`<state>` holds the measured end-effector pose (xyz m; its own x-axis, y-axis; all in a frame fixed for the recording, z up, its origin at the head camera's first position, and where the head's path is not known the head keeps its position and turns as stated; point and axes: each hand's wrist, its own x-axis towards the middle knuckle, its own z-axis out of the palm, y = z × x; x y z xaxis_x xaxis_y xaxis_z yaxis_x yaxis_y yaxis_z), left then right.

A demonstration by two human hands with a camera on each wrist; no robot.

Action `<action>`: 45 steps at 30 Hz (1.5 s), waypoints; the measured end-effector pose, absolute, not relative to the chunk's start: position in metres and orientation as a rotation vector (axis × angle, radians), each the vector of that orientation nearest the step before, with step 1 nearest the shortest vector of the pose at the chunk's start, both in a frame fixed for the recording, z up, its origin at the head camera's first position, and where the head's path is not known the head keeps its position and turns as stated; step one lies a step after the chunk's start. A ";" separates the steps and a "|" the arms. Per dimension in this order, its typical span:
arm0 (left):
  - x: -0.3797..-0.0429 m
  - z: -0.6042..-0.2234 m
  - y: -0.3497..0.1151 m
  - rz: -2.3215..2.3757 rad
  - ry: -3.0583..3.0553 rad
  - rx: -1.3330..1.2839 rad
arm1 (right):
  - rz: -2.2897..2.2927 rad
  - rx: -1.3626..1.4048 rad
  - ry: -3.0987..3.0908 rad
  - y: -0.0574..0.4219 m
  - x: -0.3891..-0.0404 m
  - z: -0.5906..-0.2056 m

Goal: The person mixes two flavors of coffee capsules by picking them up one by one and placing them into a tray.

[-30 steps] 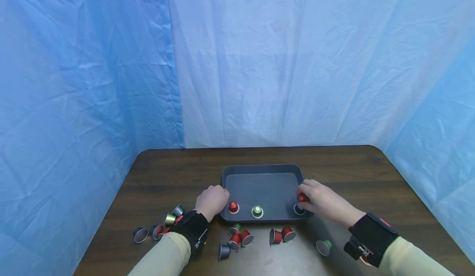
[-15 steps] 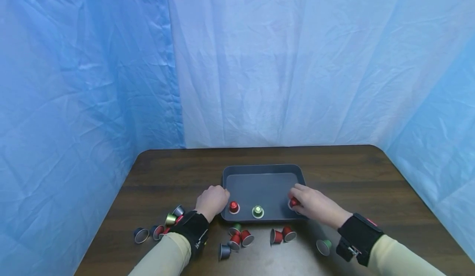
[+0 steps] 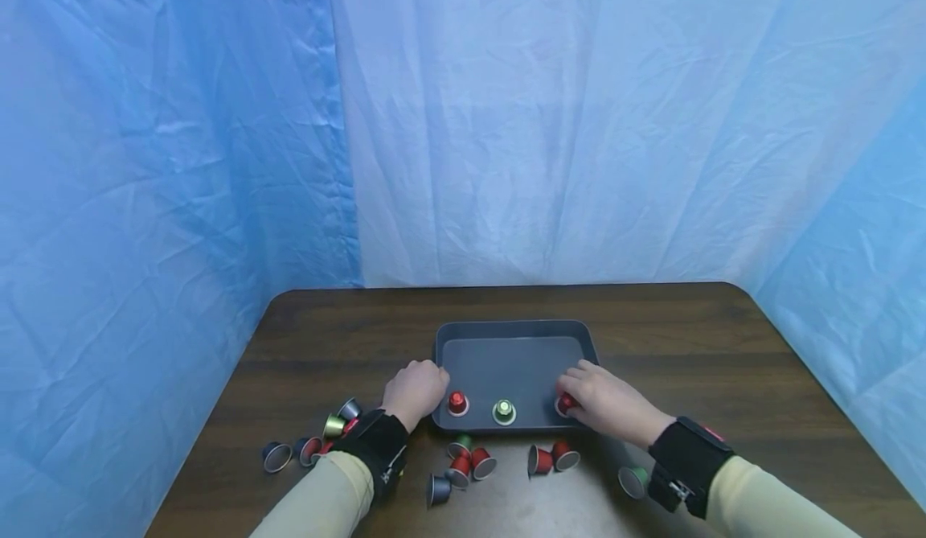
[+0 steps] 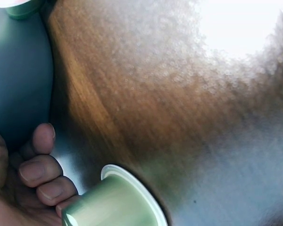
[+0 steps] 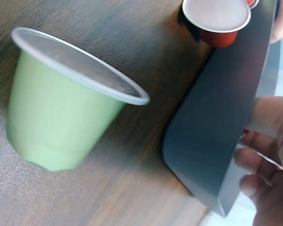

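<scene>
A dark grey tray (image 3: 506, 330) lies on the wooden table. My left hand (image 3: 415, 393) grips its left rim, the fingers (image 4: 40, 170) curled at the edge. Inside the tray's front right part, my right hand (image 3: 604, 397) pinches a red coffee capsule (image 3: 567, 404), mostly covered by the fingers. Along the tray's front stand a red coffee capsule (image 3: 457, 403) near the left and a light green one (image 3: 504, 412) in the middle, both with the rim down. Whatever lies beneath my right palm is hidden.
Before the tray lie two red capsules (image 3: 551, 457) and a cluster of red, green and dark ones (image 3: 463, 467). A green capsule (image 3: 633, 482) lies near my right wrist. Several mixed capsules (image 3: 307, 449) lie beside my left forearm. Blue sheets (image 3: 506, 120) surround the table.
My right hand has moved left and down with the red capsule, passing a dark capsule in the tray's corner that is now covered. The left hand has stayed at the rim.
</scene>
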<state>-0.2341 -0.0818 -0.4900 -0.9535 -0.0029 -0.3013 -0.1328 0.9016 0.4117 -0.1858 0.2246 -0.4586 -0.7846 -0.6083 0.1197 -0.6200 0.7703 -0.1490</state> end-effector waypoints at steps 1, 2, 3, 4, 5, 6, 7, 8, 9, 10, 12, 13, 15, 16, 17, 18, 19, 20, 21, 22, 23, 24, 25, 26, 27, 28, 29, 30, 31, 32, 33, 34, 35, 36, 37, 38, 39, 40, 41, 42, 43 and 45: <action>-0.234 -0.490 -0.082 0.632 2.771 -0.101 | 0.261 1.014 -2.879 0.224 -0.186 -0.460; -0.234 -0.490 -0.082 0.634 2.770 -0.101 | 0.249 1.010 -2.878 0.224 -0.186 -0.461; -0.234 -0.490 -0.082 0.636 2.769 -0.101 | 0.243 1.016 -2.872 0.224 -0.186 -0.461; -0.234 -0.490 -0.082 0.636 2.768 -0.100 | 0.243 1.024 -2.867 0.224 -0.186 -0.462; -0.235 -0.490 -0.082 0.638 2.767 -0.100 | 0.247 1.031 -2.865 0.224 -0.186 -0.462; -0.235 -0.490 -0.082 0.637 2.767 -0.101 | 0.254 1.040 -2.861 0.224 -0.186 -0.463; -0.235 -0.490 -0.082 0.636 2.765 -0.103 | 0.260 1.048 -2.860 0.224 -0.187 -0.463; -0.235 -0.490 -0.082 0.636 2.764 -0.106 | 0.266 1.053 -2.863 0.224 -0.187 -0.463; -0.235 -0.490 -0.082 0.636 2.762 -0.109 | 0.268 1.057 -2.865 0.224 -0.187 -0.464; -0.235 -0.490 -0.082 0.636 2.762 -0.112 | 0.271 1.058 -2.870 0.224 -0.188 -0.464; -0.235 -0.491 -0.082 0.635 2.760 -0.118 | 0.270 1.053 -2.887 0.224 -0.188 -0.464; -0.235 -0.491 -0.082 0.635 2.760 -0.118 | 0.268 1.047 -2.898 0.224 -0.189 -0.465; -0.235 -0.491 -0.082 0.635 2.761 -0.118 | 0.262 1.040 -2.914 0.223 -0.189 -0.465; -0.235 -0.491 -0.082 0.635 2.762 -0.116 | 0.261 1.040 -2.918 0.224 -0.189 -0.465; -0.235 -0.491 -0.082 0.635 2.762 -0.114 | 0.262 1.041 -2.920 0.224 -0.190 -0.466; -0.235 -0.491 -0.082 0.634 2.762 -0.112 | 0.264 1.046 -2.914 0.225 -0.190 -0.466; -0.235 -0.491 -0.082 0.634 2.761 -0.109 | 0.268 1.048 -2.914 0.225 -0.190 -0.466; -0.234 -0.491 -0.081 0.635 2.761 -0.109 | 0.279 1.049 -2.916 0.226 -0.190 -0.466; -0.234 -0.490 -0.081 0.635 2.760 -0.106 | 0.292 1.047 -2.921 0.227 -0.190 -0.466; -0.234 -0.490 -0.081 0.635 2.760 -0.105 | 0.310 1.046 -2.925 0.227 -0.190 -0.465; -0.235 -0.491 -0.081 0.634 2.759 -0.106 | 0.329 1.037 -2.938 0.228 -0.191 -0.465; -0.235 -0.491 -0.081 0.633 2.759 -0.106 | 0.347 1.027 -2.951 0.229 -0.191 -0.464; -0.235 -0.491 -0.081 0.631 2.758 -0.107 | 0.365 1.011 -2.971 0.230 -0.191 -0.462; -0.235 -0.491 -0.081 0.626 2.765 -0.102 | 0.383 0.997 -2.986 0.231 -0.190 -0.461; -0.235 -0.491 -0.081 0.624 2.770 -0.100 | 0.397 0.981 -2.998 0.232 -0.190 -0.459; -0.236 -0.491 -0.081 0.622 2.772 -0.102 | 0.409 0.967 -3.004 0.233 -0.190 -0.458; -0.236 -0.490 -0.081 0.619 2.774 -0.102 | 0.421 0.950 -3.013 0.234 -0.189 -0.456; -0.237 -0.490 -0.081 0.616 2.776 -0.102 | 0.431 0.937 -3.013 0.236 -0.188 -0.454; -0.237 -0.490 -0.081 0.616 2.778 -0.101 | 0.442 0.922 -3.011 0.238 -0.188 -0.452; -0.237 -0.490 -0.081 0.614 2.781 -0.101 | 0.452 0.906 -3.009 0.240 -0.187 -0.451; -0.237 -0.490 -0.081 0.616 2.777 -0.105 | 0.464 0.889 -3.006 0.242 -0.186 -0.449; -0.237 -0.490 -0.081 0.615 2.776 -0.102 | 0.480 0.873 -3.001 0.245 -0.185 -0.447; -0.237 -0.491 -0.081 0.613 2.776 -0.100 | 0.495 0.853 -3.001 0.247 -0.184 -0.445; -0.237 -0.491 -0.081 0.614 2.777 -0.098 | 0.502 0.831 -3.002 0.250 -0.182 -0.443; -0.237 -0.491 -0.081 0.615 2.778 -0.096 | 0.511 0.806 -3.007 0.253 -0.181 -0.441; -0.237 -0.491 -0.081 0.615 2.778 -0.095 | 0.526 0.775 -3.018 0.256 -0.180 -0.439; -0.237 -0.491 -0.081 0.617 2.780 -0.092 | 0.535 0.747 -3.028 0.260 -0.179 -0.437; -0.236 -0.491 -0.081 0.619 2.782 -0.088 | 0.539 0.720 -3.037 0.263 -0.178 -0.435; -0.236 -0.491 -0.081 0.622 2.781 -0.090 | 0.533 0.694 -3.046 0.266 -0.176 -0.433; -0.236 -0.491 -0.081 0.625 2.783 -0.088 | 0.527 0.668 -3.058 0.269 -0.175 -0.432; -0.236 -0.491 -0.081 0.627 2.783 -0.086 | 0.524 0.640 -3.070 0.273 -0.174 -0.430; -0.236 -0.492 -0.081 0.631 2.783 -0.085 | 0.507 0.604 -3.083 0.279 -0.171 -0.428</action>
<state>-0.2358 -0.0814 -0.4917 -0.9574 0.0057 -0.2888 -0.1194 0.9025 0.4137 -0.1707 0.2789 -0.4284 -0.9271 -0.3742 0.0208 -0.3611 0.8772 -0.3163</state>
